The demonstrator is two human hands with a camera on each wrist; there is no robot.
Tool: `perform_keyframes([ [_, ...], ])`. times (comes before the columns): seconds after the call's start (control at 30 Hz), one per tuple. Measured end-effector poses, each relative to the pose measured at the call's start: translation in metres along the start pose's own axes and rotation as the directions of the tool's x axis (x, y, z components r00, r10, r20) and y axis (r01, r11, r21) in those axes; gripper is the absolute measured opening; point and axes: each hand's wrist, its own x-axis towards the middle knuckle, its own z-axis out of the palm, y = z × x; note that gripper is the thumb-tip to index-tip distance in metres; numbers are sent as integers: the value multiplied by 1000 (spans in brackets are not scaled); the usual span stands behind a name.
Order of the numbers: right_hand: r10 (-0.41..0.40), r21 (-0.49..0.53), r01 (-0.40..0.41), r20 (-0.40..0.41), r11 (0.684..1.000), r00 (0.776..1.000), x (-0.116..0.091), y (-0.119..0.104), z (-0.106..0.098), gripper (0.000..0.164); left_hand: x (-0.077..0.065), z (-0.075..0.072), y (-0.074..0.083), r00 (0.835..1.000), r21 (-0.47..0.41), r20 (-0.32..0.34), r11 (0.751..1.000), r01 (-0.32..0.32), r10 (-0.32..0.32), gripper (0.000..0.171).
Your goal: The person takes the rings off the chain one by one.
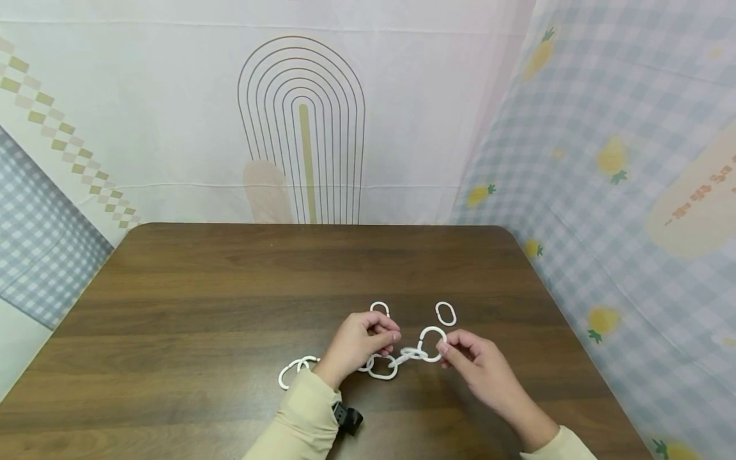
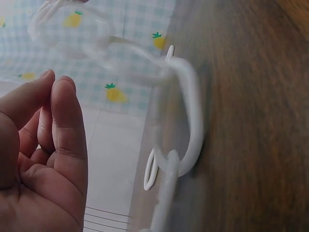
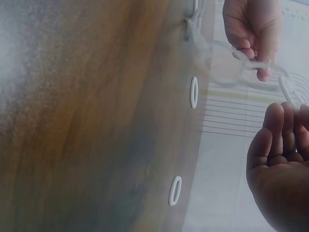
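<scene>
A chain of white plastic links (image 1: 382, 377) runs across the tabletop, partly hidden behind my left forearm. My right hand (image 1: 480, 364) pinches the right end link (image 1: 432, 329) between thumb and fingers, holding it raised; the neighbouring links slope down from it. Close above the middle of the chain is my left hand (image 1: 365, 335), its thumb and fingertips brought near each other with nothing between them in the left wrist view. There the chain (image 2: 195, 111) hangs beyond the fingers, blurred. The right wrist view has the pinched link (image 3: 286, 91) at the right fingertips.
Two loose white links lie farther back: one link (image 1: 379, 303) partly behind the left hand, another link (image 1: 454, 317) beyond the right hand. More joined links (image 1: 281, 378) rest left of the left forearm. The brown wooden table (image 1: 201, 281) meets patterned cloth at its back.
</scene>
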Motion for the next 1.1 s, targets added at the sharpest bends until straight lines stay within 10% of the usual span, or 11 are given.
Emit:
perform_keyframes([
  [1.1,-71,10,71,2,997,997,10,-6,0,9,3,9,-2,988,210,105,968,-137,117,14],
])
